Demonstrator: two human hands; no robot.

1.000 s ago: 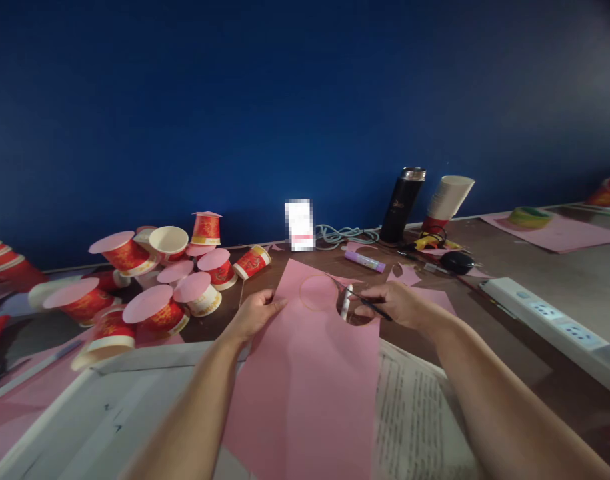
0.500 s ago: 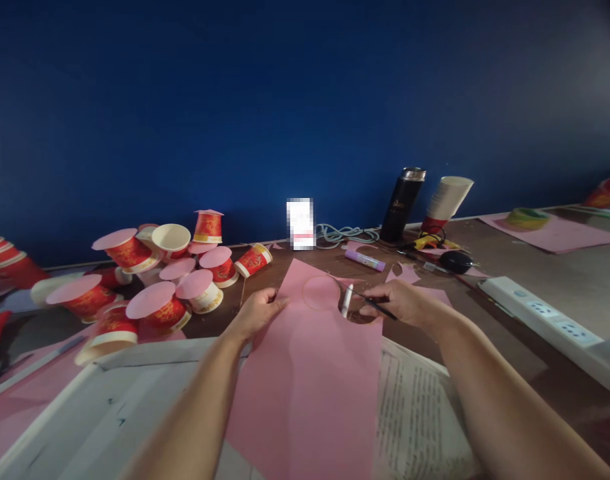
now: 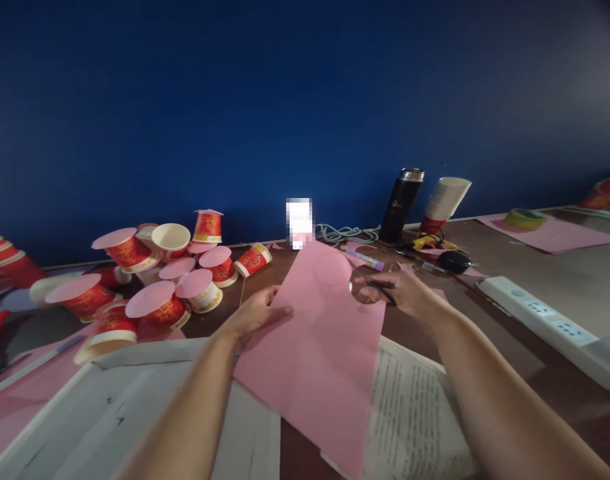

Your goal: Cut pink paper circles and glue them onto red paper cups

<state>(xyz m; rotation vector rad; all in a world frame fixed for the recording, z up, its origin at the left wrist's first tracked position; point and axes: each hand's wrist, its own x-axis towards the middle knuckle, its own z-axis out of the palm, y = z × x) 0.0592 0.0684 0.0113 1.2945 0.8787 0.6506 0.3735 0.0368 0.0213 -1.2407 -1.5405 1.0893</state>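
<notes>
My left hand (image 3: pixel 257 312) pinches the left edge of a sheet of pink paper (image 3: pixel 315 353), thumb on top and fingers beneath. A faint circle is drawn near the far end of the sheet, and a rounded notch is cut into its right edge. My right hand (image 3: pixel 402 291) is closed around dark-handled scissors (image 3: pixel 383 291), whose blades point at the edge of the paper beside the circle. How far the blades stand apart is hard to see. A purple glue stick (image 3: pixel 365 259) lies just beyond the right hand.
Several red paper cups (image 3: pixel 157 308), many topped with pink discs, crowd the left side. A black flask (image 3: pixel 403 205), stacked cups (image 3: pixel 447 203) and a pale cable (image 3: pixel 345 233) stand or lie along the blue wall. A power strip (image 3: pixel 549 327) lies right; printed pages (image 3: pixel 409 407) lie in front.
The pink sheet has shifted away from me and turned a little, its far corner now nearer the wall. The drawn circle has moved right and farther off. Both hands still hold their things.
</notes>
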